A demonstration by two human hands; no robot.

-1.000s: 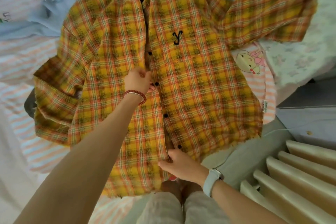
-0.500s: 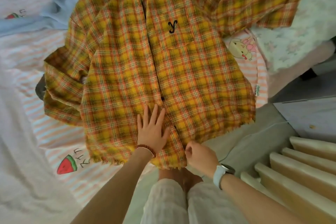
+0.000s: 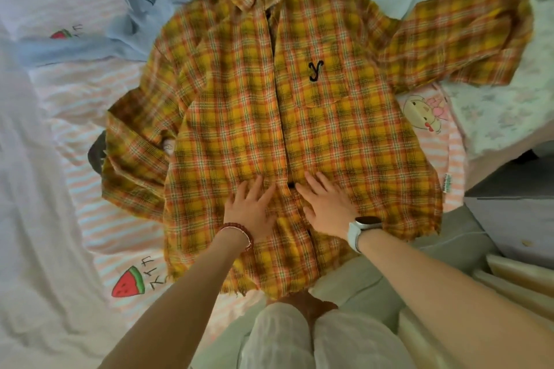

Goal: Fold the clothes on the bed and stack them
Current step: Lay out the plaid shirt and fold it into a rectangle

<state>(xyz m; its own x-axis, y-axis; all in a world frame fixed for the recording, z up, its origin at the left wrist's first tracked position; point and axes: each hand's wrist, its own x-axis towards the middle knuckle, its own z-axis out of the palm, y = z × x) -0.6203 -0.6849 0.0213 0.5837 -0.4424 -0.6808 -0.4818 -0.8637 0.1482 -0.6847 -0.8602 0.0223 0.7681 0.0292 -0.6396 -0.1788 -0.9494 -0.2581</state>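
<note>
A yellow and orange plaid shirt (image 3: pixel 239 117) lies face up on the bed, collar away from me, its frayed hem hanging over the near edge. A black letter is stitched on its chest pocket. My left hand (image 3: pixel 250 208) lies flat on the lower front, left of the button strip, fingers straight. My right hand (image 3: pixel 326 204) lies flat just right of the strip, fingers spread. The right sleeve (image 3: pixel 455 39) stretches outward; the left sleeve (image 3: pixel 135 156) is bunched and folded back.
Under the shirt lie a pink striped garment with a watermelon print (image 3: pixel 129 281) and another with a cartoon chick (image 3: pixel 422 114). A crumpled light blue garment (image 3: pixel 144 9) sits at the back left. Cream slats (image 3: pixel 515 272) stand at the right. My legs (image 3: pixel 299 335) are at the bed's edge.
My right hand has let go of the hem and moved up to lie flat beside the left. The shirt front looks smoother and the view has pulled back.
</note>
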